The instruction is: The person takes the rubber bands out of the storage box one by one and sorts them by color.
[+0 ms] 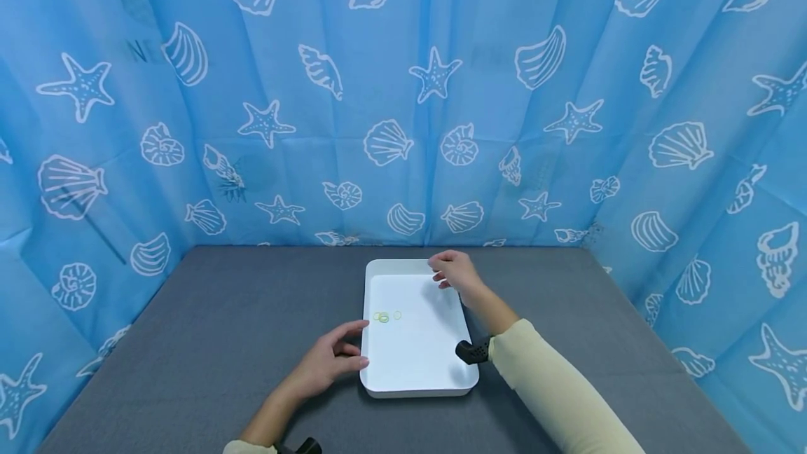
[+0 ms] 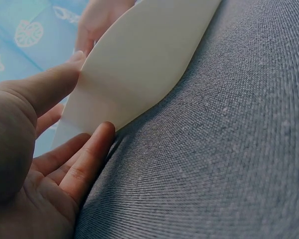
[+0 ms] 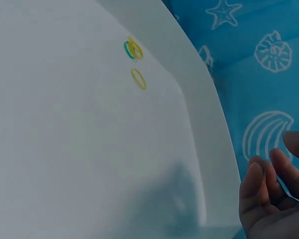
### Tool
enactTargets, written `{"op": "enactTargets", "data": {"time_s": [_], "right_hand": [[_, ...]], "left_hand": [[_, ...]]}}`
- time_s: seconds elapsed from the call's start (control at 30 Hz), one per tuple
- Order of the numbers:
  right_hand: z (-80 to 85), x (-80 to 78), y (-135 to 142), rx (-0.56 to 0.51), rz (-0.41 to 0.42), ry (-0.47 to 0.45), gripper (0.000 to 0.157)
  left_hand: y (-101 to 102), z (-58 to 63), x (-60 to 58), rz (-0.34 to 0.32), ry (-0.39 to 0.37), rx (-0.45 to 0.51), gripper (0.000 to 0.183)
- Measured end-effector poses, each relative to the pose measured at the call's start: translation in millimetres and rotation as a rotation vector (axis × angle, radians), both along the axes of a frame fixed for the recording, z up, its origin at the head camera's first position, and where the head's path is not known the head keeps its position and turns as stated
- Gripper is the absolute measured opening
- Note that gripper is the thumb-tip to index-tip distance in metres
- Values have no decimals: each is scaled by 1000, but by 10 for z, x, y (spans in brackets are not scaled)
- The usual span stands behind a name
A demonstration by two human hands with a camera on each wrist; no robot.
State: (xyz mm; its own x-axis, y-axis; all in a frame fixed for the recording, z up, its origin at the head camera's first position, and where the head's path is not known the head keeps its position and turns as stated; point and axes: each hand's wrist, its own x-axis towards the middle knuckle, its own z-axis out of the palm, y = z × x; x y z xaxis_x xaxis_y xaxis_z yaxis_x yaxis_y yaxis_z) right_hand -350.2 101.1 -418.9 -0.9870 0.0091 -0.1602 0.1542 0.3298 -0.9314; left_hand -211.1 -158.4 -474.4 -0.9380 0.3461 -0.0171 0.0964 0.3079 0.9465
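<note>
A white rectangular tray (image 1: 412,349) lies on the grey cloth with several thin yellow and green rings, like small rubber bands (image 1: 384,317), inside near its left wall. One yellow band (image 3: 138,79) lies apart from the overlapping others. At the tray's left side, my left hand (image 1: 328,361) touches the rim with the thumb and the outer wall with relaxed, spread fingers; its fingertips (image 2: 105,130) reach the wall's bottom edge. Over the far right corner, my right hand (image 1: 457,273) hangs with loosely bent fingers, and nothing shows between them.
Grey cloth (image 1: 252,300) covers the table around the tray. A blue curtain (image 1: 403,181) with white shells and starfish stands behind and along both sides. A black wrist device (image 1: 473,351) on the right arm overlaps the tray's right rim.
</note>
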Motion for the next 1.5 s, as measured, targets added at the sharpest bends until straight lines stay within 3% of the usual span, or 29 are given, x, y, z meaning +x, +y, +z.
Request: {"op": "enactTargets", "data": {"time_s": [0.23, 0.37, 0.57, 0.77, 1.13, 1.5], "right_hand": [[-140, 10, -135, 93, 109, -36, 25], [-175, 21, -195, 138, 196, -43, 21], [-187, 55, -242, 180, 391, -51, 22], [-275, 51, -259, 269, 515, 14, 23], [-320, 39, -326, 418, 683, 124, 14], [-314, 116, -382, 550, 729, 185, 14]], "left_hand": [[54, 252, 129, -12, -13, 16, 59], [67, 268, 140, -6, -21, 11, 59], [78, 255, 121, -2, -27, 2, 59], [61, 230, 89, -5, -24, 5, 59], [18, 222, 85, -3, -26, 8, 60], [20, 229, 91, -7, -16, 9, 60]]}}
